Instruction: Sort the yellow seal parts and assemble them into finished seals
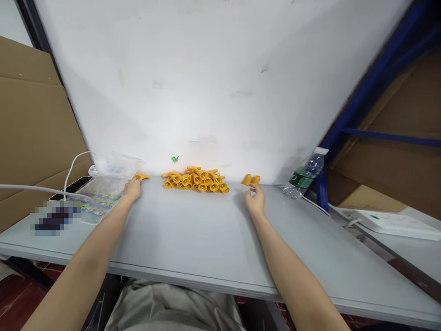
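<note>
On the left of the desk, my left hand [132, 188] has its fingers closed at a yellow plastic piece with a T-shaped end [143, 176], near the foot of the wall. My right hand [255, 200] is on the other side, fingers curled but apart, holding nothing that I can see. Just beyond its fingertips stand two yellow cap-like pieces [247, 179], close together. Between the hands, a stacked pile of yellow trumpet-shaped plastic parts [202, 181] lies against the wall, most with their flared round mouths facing me.
Clear plastic bags [115, 166], a white cable [37, 187] and a phone-like dark object [77, 185] lie at the left. A tilted water bottle [305, 177] leans at the right, before a blue metal frame [322, 191]. A white power strip [396, 224] sits further right.
</note>
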`<state>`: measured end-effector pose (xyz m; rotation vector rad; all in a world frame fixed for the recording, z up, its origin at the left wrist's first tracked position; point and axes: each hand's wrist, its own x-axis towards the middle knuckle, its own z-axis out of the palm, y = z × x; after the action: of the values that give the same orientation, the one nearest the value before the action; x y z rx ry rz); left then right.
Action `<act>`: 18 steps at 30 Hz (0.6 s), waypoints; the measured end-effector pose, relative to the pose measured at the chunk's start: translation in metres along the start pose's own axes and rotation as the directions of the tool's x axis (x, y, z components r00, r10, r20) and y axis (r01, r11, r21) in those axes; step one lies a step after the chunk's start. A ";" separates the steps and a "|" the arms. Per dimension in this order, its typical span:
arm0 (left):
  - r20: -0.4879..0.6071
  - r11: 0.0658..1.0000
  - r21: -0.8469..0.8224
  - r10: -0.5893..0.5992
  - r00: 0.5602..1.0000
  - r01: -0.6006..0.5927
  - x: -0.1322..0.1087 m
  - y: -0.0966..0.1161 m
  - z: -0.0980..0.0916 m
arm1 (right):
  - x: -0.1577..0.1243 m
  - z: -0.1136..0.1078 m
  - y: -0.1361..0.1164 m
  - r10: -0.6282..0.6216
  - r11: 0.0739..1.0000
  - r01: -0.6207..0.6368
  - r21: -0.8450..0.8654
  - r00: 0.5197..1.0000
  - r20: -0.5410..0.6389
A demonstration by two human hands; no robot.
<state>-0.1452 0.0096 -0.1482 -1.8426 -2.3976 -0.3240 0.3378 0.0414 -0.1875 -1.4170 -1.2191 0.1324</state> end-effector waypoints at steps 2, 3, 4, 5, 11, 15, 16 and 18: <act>0.005 0.999 -0.022 0.034 0.999 -0.034 0.002 0.003 0.002 | -0.001 0.000 -0.001 0.014 1.000 -0.014 -0.008 1.000 0.007; 0.004 0.998 -0.035 0.048 0.999 -0.048 0.002 0.006 0.002 | -0.001 0.000 -0.001 0.020 1.000 -0.020 -0.008 1.000 0.006; 0.001 0.997 -0.047 0.058 0.998 -0.058 0.002 0.009 0.003 | -0.001 0.000 -0.001 0.023 1.000 -0.023 -0.005 1.000 0.002; -0.001 0.996 -0.058 0.066 0.998 -0.066 0.002 0.012 0.002 | -0.001 0.000 0.000 0.024 1.000 -0.024 -0.001 1.000 -0.003; 0.031 0.987 -0.110 0.118 0.993 -0.114 -0.001 0.028 -0.003 | 0.000 0.002 0.008 -0.007 1.000 0.007 -0.007 1.000 -0.028; 0.009 0.987 -0.081 0.142 0.990 -0.141 0.000 0.030 -0.006 | 0.000 0.004 0.012 -0.043 0.999 0.042 -0.013 0.998 -0.046; -0.014 0.987 -0.067 0.144 0.990 -0.144 0.001 0.029 -0.007 | 0.000 0.004 0.012 -0.044 0.999 0.043 -0.011 0.998 -0.047; -0.047 0.990 -0.030 0.135 0.990 -0.137 0.003 0.028 -0.008 | 0.000 0.005 0.013 -0.036 0.999 0.036 -0.003 0.998 -0.044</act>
<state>-0.1191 0.0180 -0.1371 -1.9787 -2.2370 -0.3900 0.3421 0.0479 -0.1985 -1.3924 -1.2083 0.0746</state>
